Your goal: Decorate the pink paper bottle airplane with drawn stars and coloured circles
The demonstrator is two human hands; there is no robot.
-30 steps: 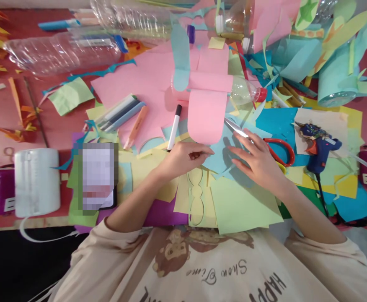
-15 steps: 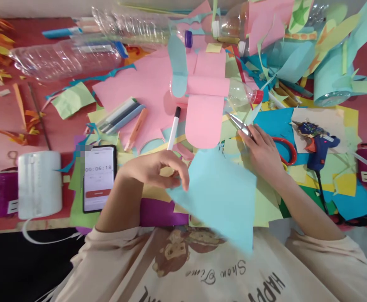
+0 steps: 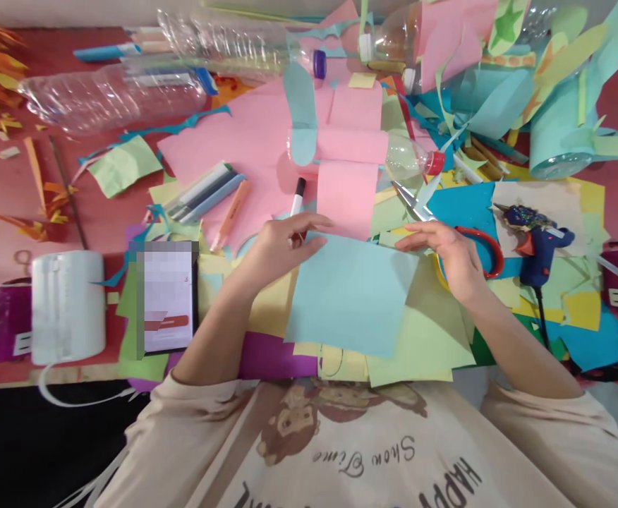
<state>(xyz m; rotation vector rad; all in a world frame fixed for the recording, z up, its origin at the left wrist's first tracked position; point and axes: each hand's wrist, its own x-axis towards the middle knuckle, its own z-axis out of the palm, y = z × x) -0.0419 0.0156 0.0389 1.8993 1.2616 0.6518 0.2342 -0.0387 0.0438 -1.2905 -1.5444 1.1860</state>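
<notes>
A light blue sheet of paper (image 3: 348,296) is in front of me, over other coloured sheets, its right side casting a shadow. My left hand (image 3: 282,247) is at its upper left corner, the thumb over the paper and the fingers past its top edge, as if pinching it. My right hand (image 3: 449,257) reaches to the upper right corner with fingers stretched out, gripping nothing I can see. Beside the right hand lie red-handled scissors (image 3: 492,250), partly hidden by it. Beyond the paper is a clear bottle with a red cap (image 3: 436,163), wrapped in pink paper (image 3: 346,190).
Markers (image 3: 208,194) and an orange highlighter (image 3: 231,215) lie on pink paper at left, near a phone (image 3: 168,303) and a white device (image 3: 68,307). A blue glue gun (image 3: 544,257) rests at right. Clear plastic bottles (image 3: 113,95) and paper scraps line the back.
The light blue sheet has moved up and flattened out. My left hand has risen to its upper corner. My right hand has come off the scissors towards the other corner.
</notes>
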